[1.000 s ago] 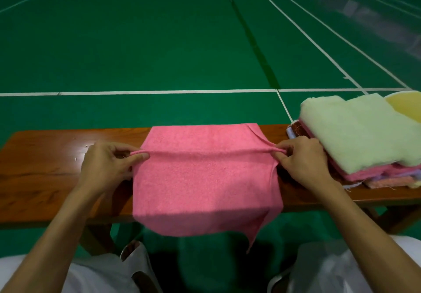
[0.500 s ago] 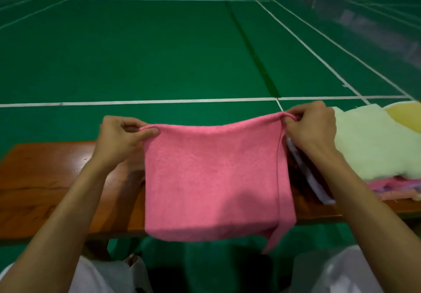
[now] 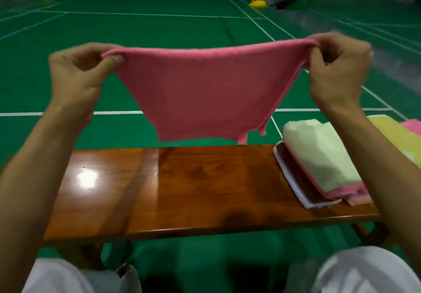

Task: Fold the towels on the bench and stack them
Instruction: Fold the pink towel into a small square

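Two bare arms reach forward and up. The left hand and right hand each pinch a top corner of a pink towel, stretching it in the air above a wooden bench. A stack of folded towels sits at the bench's right end.

Pink towel now lifted clear of the bench, hanging in air; left hand and right hand raised higher, spread wider, top edge taut.
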Demonstrator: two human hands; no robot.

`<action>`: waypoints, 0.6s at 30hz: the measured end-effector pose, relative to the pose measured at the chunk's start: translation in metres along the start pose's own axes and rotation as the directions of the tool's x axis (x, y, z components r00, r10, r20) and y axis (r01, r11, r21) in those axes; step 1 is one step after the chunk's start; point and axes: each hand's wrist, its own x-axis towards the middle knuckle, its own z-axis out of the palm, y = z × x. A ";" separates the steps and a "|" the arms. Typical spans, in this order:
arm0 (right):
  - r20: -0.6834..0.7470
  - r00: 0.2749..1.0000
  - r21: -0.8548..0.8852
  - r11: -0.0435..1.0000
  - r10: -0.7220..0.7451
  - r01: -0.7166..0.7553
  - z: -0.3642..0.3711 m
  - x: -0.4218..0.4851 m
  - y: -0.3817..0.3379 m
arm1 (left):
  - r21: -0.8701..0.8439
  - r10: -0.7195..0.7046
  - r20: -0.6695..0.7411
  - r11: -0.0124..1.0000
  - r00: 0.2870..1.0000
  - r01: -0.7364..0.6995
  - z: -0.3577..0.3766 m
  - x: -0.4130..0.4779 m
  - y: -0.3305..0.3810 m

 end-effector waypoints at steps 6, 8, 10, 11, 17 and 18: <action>0.351 0.929 -0.012 0.992 0.121 -0.125 -0.027 -0.091 0.013 | 0.116 -0.186 0.291 0.980 0.938 0.158 -0.022 -0.095 -0.026; 0.533 0.835 -0.121 0.989 0.137 -0.085 -0.029 -0.127 0.017 | 0.216 -0.294 0.420 0.951 0.859 0.220 -0.031 -0.122 -0.037; 0.703 0.693 -0.240 0.971 0.161 0.018 -0.027 -0.161 0.028 | 0.420 -0.428 0.529 0.882 0.733 0.212 -0.039 -0.143 -0.050; 0.774 0.609 -0.277 0.958 0.173 0.080 -0.026 -0.174 0.034 | 0.489 -0.490 0.572 0.847 0.658 0.206 -0.041 -0.151 -0.053; 0.900 0.311 -0.415 0.822 0.307 0.390 -0.026 -0.208 0.044 | 0.618 -0.665 0.683 0.746 0.302 0.247 -0.036 -0.166 -0.053; 0.895 0.295 -0.436 0.804 0.336 0.406 -0.026 -0.206 0.041 | 0.644 -0.684 0.686 0.729 0.246 0.231 -0.036 -0.165 -0.052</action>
